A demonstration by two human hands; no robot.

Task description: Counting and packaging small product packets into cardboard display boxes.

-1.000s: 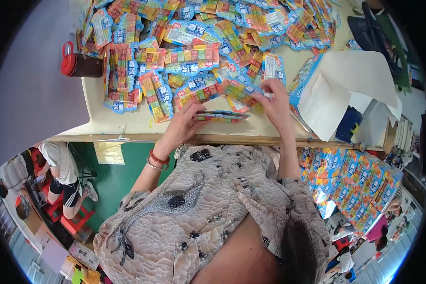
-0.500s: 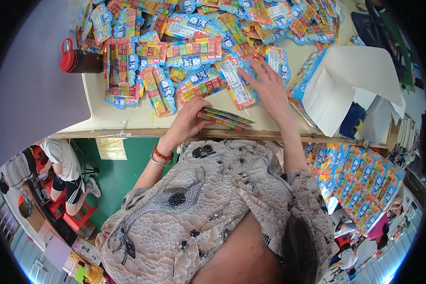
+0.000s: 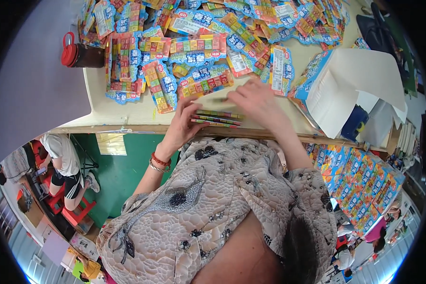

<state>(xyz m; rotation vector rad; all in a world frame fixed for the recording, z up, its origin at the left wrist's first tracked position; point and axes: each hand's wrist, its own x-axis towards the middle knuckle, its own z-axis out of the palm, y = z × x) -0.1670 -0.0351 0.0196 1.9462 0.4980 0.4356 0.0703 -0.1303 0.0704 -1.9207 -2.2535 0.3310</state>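
Note:
In my left hand (image 3: 183,122) is a small stack of flat candy packs (image 3: 217,119), held on edge near the table's front edge. My right hand (image 3: 256,102) is closed just to the right of the stack, its fingers pinching another pack (image 3: 217,100) that shows edge-on and blurred by motion. Beyond both hands lies a big heap of the same packs (image 3: 199,49), blue and orange with rows of coloured pieces. One pack lying label side up (image 3: 281,70) is close beyond my right hand.
A dark bottle with a red lid (image 3: 83,56) stands at the left of the table (image 3: 99,113). At the right lies an open carton (image 3: 364,80) with a dark blue object (image 3: 354,123) by it. Printed cartons (image 3: 359,182) are stacked below right. A seated person (image 3: 64,161) is at the left.
My right hand has picked a pack off the near side of the heap and moved it left and nearer, to the stack. My left hand has shifted slightly left with the stack.

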